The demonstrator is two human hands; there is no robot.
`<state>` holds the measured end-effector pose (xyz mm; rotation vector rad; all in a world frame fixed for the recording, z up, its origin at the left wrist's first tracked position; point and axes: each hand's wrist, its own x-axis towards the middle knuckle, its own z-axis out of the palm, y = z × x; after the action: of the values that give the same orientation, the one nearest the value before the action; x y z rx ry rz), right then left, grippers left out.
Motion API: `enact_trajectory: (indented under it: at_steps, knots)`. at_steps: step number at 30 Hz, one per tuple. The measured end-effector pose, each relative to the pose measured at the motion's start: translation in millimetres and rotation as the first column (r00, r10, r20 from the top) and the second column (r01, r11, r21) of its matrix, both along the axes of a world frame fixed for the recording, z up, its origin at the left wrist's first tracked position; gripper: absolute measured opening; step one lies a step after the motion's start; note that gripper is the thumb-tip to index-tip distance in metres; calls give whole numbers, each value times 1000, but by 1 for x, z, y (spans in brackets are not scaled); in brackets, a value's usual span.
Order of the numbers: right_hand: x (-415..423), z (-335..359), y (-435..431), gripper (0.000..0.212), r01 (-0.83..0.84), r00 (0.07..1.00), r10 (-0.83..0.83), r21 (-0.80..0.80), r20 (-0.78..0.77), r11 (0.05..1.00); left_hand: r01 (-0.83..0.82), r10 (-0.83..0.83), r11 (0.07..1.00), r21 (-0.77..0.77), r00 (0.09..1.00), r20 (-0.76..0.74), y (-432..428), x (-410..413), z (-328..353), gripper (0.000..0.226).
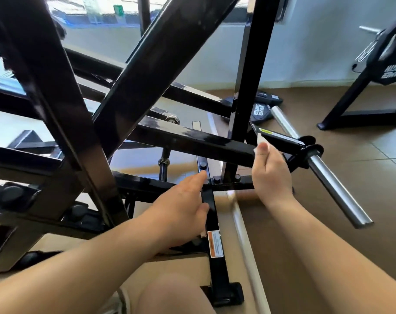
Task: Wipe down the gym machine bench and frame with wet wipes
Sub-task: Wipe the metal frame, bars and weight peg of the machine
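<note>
The right hand pinches a thin white wet wipe against the glossy black square-tube frame bar, beside a round chrome weight peg; the left hand, fingers straight, spreads over the flat base rail.

White Hammer Strength lettering on black weight plate, same brand upside-down on far machine, orange warning label on frame bar, print unreadable
</note>
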<state>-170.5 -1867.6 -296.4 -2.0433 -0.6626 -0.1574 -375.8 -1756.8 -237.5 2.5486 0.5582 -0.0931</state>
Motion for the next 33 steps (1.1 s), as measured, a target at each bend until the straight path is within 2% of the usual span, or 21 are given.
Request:
enact_trajectory:
  at_steps: [4,6,9,11,13,15,17,19,22,25,27,29,33]
  knots:
    - [-39,3,7,42,-138,986,143,63,-81,988,-42,42,999,3,999,29,11,-12,2,66]
    - [-77,1,8,49,-276,947,285,83,-147,958,-82,83,996,-36,996,37,13,-27,-3,57]
    - [-132,2,7,57,-523,816,505,15,-279,852,-129,133,982,-140,991,18,12,-62,-13,38]
    - [-163,8,7,59,-639,729,597,-21,-335,769,-150,155,977,-153,988,18,13,-88,-15,10]
    - [-189,14,11,57,-721,653,656,-43,-378,692,-223,227,966,-132,974,12,17,-112,-14,16]
    - [-210,19,18,55,-782,583,703,-47,-406,621,-335,341,930,-154,940,19,24,-134,-12,12]
    - [-229,23,29,55,-810,557,729,-66,-397,583,-405,442,870,-280,893,81,28,-155,-10,14]
    - [-243,25,41,52,-808,562,728,-73,-391,585,-424,509,812,-401,851,130,33,-173,-11,14]
    - [-268,25,61,50,-807,566,735,-67,-374,587,-480,617,732,-484,768,171,46,-203,-19,7]
    - [-297,17,90,54,-805,564,712,-89,-418,586,-504,710,638,-582,677,192,66,-237,-28,10]
    - [-321,9,113,56,-819,524,699,-61,-487,571,-547,762,576,-607,629,155,82,-264,-34,9]
    - [-343,0,137,54,-814,500,676,-29,-541,580,-600,780,538,-592,620,80,100,-292,-38,6]
    - [-383,-15,181,57,-819,517,623,-129,-587,559,-669,800,434,-603,594,-83,152,-349,-48,13]
